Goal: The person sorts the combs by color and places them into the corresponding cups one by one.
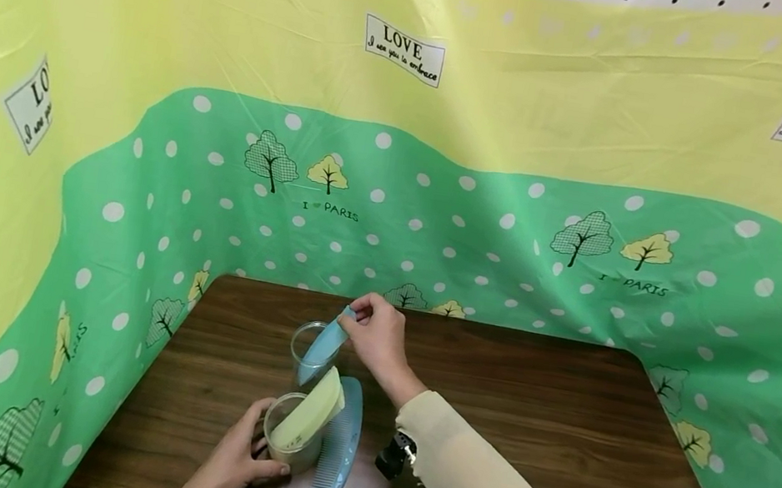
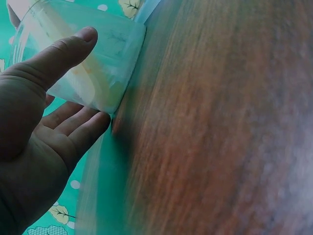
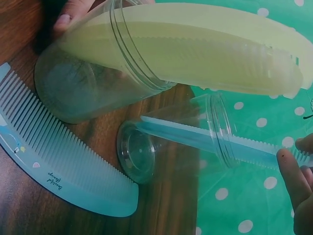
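Note:
My left hand holds the nearer clear jar from its left side, thumb in front. Yellow combs lean in that jar, their upper ends past the rim; the right wrist view appears to show two overlapping. Behind it stands a second clear jar. A light blue comb slants inside this far jar, and my right hand pinches its upper end between thumb and fingers. Flat on the table, right of the nearer jar, lies another blue comb with printed decoration, its teeth toward the jars.
The brown wood-grain table carries the jars and combs. A green and yellow printed cloth hangs behind the table and along its sides. A small black device is at my right wrist.

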Demonstrator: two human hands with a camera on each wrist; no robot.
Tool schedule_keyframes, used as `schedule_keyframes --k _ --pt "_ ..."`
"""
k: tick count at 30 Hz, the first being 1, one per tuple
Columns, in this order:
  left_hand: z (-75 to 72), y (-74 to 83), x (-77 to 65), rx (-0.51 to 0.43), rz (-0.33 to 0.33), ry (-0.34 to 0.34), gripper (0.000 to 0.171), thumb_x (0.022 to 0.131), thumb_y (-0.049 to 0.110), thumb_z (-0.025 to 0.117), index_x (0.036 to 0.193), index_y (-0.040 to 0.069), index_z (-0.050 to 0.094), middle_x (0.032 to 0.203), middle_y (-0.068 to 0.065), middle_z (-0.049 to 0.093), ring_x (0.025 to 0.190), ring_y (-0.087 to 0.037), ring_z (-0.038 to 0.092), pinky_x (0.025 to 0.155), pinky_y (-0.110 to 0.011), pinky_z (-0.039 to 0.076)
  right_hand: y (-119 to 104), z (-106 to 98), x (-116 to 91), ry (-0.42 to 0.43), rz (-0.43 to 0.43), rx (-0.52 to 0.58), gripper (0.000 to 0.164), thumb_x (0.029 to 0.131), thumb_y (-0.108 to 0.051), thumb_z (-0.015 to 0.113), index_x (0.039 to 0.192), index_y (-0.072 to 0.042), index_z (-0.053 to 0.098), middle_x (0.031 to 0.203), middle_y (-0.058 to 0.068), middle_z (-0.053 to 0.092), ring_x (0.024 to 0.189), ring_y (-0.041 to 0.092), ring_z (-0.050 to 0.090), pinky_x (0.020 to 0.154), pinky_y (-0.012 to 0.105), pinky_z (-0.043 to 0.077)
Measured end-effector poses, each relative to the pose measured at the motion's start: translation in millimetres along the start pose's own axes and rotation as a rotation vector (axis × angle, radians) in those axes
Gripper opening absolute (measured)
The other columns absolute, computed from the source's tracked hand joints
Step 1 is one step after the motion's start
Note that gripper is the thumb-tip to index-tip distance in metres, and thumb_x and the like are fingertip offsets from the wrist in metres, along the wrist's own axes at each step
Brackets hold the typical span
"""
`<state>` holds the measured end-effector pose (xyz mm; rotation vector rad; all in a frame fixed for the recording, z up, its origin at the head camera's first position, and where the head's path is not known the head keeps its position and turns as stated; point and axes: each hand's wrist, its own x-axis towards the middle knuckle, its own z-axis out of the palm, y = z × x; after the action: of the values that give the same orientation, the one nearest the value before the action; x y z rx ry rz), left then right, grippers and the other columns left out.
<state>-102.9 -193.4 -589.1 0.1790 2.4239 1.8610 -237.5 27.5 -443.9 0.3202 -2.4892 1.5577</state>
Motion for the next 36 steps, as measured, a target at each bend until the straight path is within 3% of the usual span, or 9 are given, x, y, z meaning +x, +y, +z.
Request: schedule_keyframes --k 16,26,36 --pt "2.4 0.7 1.4 -0.003 0.026 -0.011 0.093 0.066 0.004 0.095 0.145 0.011 0.044 0.148 -0.017 0.051 0.141 -0.04 0.045 0.113 -0.04 0.045 2 3 2 -0.042 0.046 0.01 0.016 0.088 -0.01 0.081 0.096 -0.006 0.068 0.084 0.007 0.06 0.059 0.015 0.063 0.054 0.026 0.06" --pt "0.0 1.0 2.5 0.0 0.018 -0.011 0.093 0.067 0.004 0.094 0.145 0.01 0.044 0.147 -0.017 0.051 0.14 -0.04 0.046 0.113 -0.042 0.044 4 -1 0 -0.084 0.023 0.055 0.021 0.089 -0.011 0.081 0.103 -0.002 0.069 0.089 0.008 0.062 0.069 0.015 0.062 0.056 0.027 0.061" --pt "-1.4 -1.2 0.4 -0.006 0.013 -0.018 0.093 0.068 0.003 0.094 0.145 0.009 0.043 0.148 -0.017 0.05 0.141 -0.038 0.045 0.114 -0.04 0.043 17 -10 -2 -0.136 -0.039 -0.013 0.028 0.087 -0.024 0.084 0.108 -0.009 0.073 0.093 0.001 0.069 0.081 0.014 0.064 0.073 0.028 0.058"
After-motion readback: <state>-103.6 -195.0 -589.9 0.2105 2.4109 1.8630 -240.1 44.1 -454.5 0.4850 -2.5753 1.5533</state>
